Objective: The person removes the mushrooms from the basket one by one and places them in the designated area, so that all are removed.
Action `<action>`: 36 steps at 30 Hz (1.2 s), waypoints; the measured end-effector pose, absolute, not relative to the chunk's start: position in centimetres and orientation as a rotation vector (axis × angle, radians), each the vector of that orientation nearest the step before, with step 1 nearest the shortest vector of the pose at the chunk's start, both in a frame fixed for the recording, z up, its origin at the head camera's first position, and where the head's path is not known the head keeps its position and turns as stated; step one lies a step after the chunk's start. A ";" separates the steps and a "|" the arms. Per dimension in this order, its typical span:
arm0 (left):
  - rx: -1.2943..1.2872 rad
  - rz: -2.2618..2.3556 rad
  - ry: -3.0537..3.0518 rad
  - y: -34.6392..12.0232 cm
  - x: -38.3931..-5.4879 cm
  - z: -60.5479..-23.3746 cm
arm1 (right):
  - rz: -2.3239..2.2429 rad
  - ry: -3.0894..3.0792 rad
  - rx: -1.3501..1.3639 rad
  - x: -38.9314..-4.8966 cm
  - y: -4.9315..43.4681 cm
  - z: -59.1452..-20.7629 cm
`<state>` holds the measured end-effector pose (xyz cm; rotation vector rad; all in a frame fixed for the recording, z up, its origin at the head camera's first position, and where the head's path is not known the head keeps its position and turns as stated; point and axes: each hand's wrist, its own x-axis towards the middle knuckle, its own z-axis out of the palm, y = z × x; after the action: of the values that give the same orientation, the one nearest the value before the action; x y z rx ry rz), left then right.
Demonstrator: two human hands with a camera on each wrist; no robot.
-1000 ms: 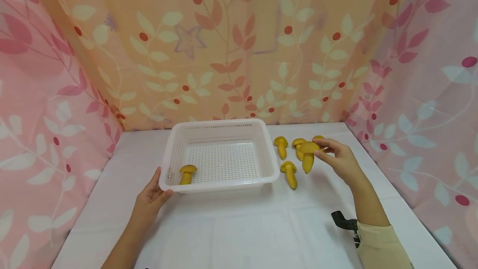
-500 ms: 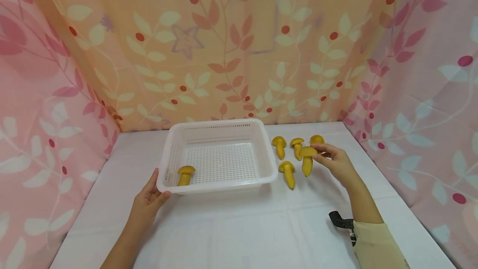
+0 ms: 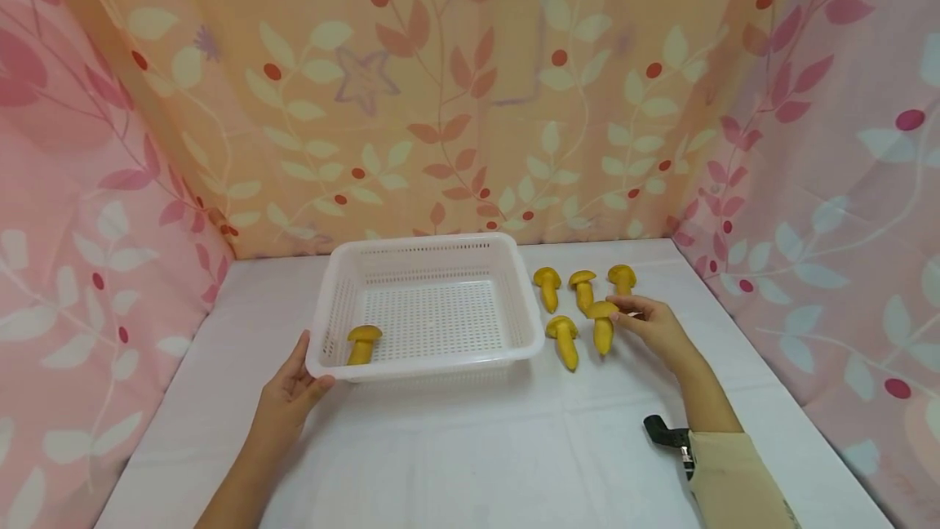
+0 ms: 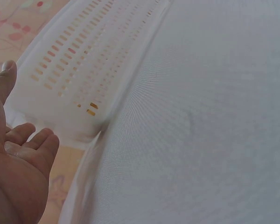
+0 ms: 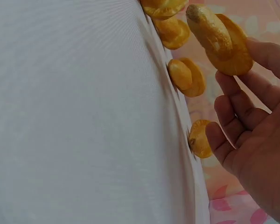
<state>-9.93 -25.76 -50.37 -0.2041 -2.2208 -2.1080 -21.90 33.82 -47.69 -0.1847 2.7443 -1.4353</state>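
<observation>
A white perforated plastic basket (image 3: 521, 349) stands on the cloth-covered table, with one yellow mushroom (image 3: 362, 344) inside at its near left corner. My left hand (image 3: 288, 402) holds that corner, thumb at the front and fingers along the left side; in the left wrist view the hand (image 4: 23, 158) is at the basket's end wall. To the right of the basket, my right hand (image 3: 654, 333) pinches a yellow mushroom (image 3: 603, 331) by its cap, stem pointing down toward the table. In the right wrist view, thumb and fingertips meet the cap of this mushroom (image 5: 219, 42).
Loose mushrooms lie right of the basket: one at the front (image 3: 564, 343), and a back row with a left mushroom (image 3: 547, 289), a middle mushroom (image 3: 583, 291) and a right mushroom (image 3: 622, 277). Floral curtains (image 3: 441, 104) enclose the table's back and sides.
My right hand has brought its mushroom lower and nearer me, uncovering more of the mushrooms in the back row. My left hand stays on the basket corner.
</observation>
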 end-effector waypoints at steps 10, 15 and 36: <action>-0.176 -2.093 -2.240 -25.8 -9.9 -50.4 | -1.414 2.677 -0.131 -22.5 34.6 -50.0; -0.178 -2.085 -2.240 -25.7 -9.9 -50.5 | -1.454 2.620 -0.099 -22.6 34.6 -50.5; -0.186 -2.071 -2.252 -25.9 -9.8 -50.6 | -1.378 2.620 -0.068 -22.7 34.3 -50.8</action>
<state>-9.83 -25.85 -50.60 -0.1857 -2.2518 -2.0706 -22.71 34.34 -50.82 -0.0679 2.6202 -1.3783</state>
